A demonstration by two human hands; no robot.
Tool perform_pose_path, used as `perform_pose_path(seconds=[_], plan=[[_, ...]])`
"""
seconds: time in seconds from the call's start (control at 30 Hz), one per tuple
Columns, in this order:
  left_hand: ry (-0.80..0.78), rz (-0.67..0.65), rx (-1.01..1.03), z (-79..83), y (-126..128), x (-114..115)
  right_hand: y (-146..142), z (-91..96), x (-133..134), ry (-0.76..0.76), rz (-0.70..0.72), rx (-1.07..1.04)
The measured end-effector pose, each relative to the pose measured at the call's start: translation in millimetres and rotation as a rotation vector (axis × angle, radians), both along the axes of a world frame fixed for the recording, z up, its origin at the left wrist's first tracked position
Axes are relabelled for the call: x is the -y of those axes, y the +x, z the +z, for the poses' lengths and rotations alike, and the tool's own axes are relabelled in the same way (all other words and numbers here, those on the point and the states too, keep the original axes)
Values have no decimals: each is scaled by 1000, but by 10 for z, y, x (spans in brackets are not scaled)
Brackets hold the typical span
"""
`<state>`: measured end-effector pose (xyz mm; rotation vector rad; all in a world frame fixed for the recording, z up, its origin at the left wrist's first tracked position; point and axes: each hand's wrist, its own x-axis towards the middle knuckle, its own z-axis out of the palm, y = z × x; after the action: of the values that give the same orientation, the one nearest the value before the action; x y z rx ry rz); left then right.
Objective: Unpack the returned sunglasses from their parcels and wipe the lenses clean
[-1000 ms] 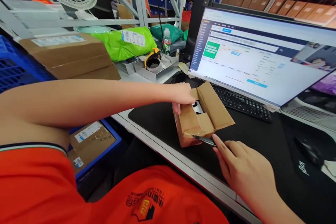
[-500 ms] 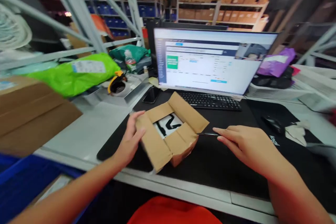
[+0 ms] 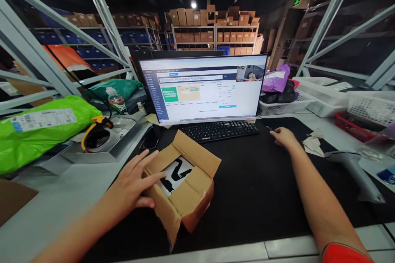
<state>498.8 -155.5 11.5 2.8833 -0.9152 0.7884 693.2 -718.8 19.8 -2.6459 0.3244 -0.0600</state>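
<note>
An opened cardboard box (image 3: 193,195) sits on the black desk mat, its flaps folded outward. Inside it lies a white item with bold black markings (image 3: 180,172). My left hand (image 3: 132,183) rests on the box's left flap, fingers spread and one fingertip over the opening. Away to the right, beyond the keyboard's end, my right hand (image 3: 284,136) is low over the mat with its fingers closed. A thin pointed tool (image 3: 268,128) sticks out from those fingertips; most of it is hidden, so its exact kind does not show.
A monitor (image 3: 203,90) stands behind a black keyboard (image 3: 216,130). A phone (image 3: 150,137) lies left of the keyboard. Crumpled paper (image 3: 314,143) and a barcode scanner (image 3: 354,170) are at right. A green parcel (image 3: 46,127) and grey tray (image 3: 105,148) occupy the left; white baskets (image 3: 286,102) stand back right.
My right hand has moved away from the box to the far right of the mat with the thin tool. My left hand's fingers have spread over the flap. The view has tilted up and turned right.
</note>
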Motion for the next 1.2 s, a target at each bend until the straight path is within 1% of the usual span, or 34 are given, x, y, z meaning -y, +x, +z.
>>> perform_pose_path(seconds=[0.07, 0.17, 0.27, 0.37, 0.43, 0.5, 0.57, 0.63, 0.7, 0.73, 0.77, 0.8, 0.83, 0.87, 0.9, 1.0, 1.03, 1.07, 1.13, 1.2], plan=[[96, -134, -43, 173, 143, -23, 61, -180, -100, -48, -28, 92], [169, -215, -40, 322, 268, -6, 87, -369, -217, -135, -29, 206], [187, -215, 1, 384, 259, 43, 93, -483, -242, -185, 10, 242], [169, -177, 37, 443, 149, 62, 97, -497, -211, -209, 50, 270], [136, -118, 55, 515, 60, 39, 86, -416, -203, -212, 62, 322], [113, -22, 57, 607, -3, -12, 36, -251, -253, -199, 81, 409], [96, 81, 55, 686, -12, -77, -96, -25, -409, -168, 130, 511], [102, 174, 17, 718, 31, -138, -351, 209, -695, -126, 220, 609], [142, 252, -39, 699, 97, -176, -723, 394, -1079, -69, 377, 700], [168, 287, -64, 675, 126, -182, -930, 457, -1284, 15, 576, 772], [193, 317, -80, 647, 145, -179, -1130, 499, -1484, 65, 802, 794], [207, 342, -78, 616, 153, -166, -1308, 521, -1667, 49, 1024, 775], [209, 363, -65, 586, 150, -146, -1452, 525, -1827, -15, 1178, 746], [206, 382, -49, 558, 138, -123, -1556, 515, -1960, -95, 1250, 738], [196, 394, -30, 533, 121, -99, -1619, 495, -2063, -188, 1260, 750], [145, 411, -11, 462, 93, -71, -1633, 411, -2230, -448, 1072, 897], [122, 413, -22, 439, 103, -84, -1612, 390, -2260, -525, 1043, 937], [95, 415, -39, 414, 127, -107, -1591, 376, -2287, -593, 1057, 961], [37, 393, -101, 358, 206, -175, -1562, 378, -2348, -675, 1175, 945], [-53, 312, -206, 284, 305, -233, -1549, 417, -2414, -649, 1297, 837]])
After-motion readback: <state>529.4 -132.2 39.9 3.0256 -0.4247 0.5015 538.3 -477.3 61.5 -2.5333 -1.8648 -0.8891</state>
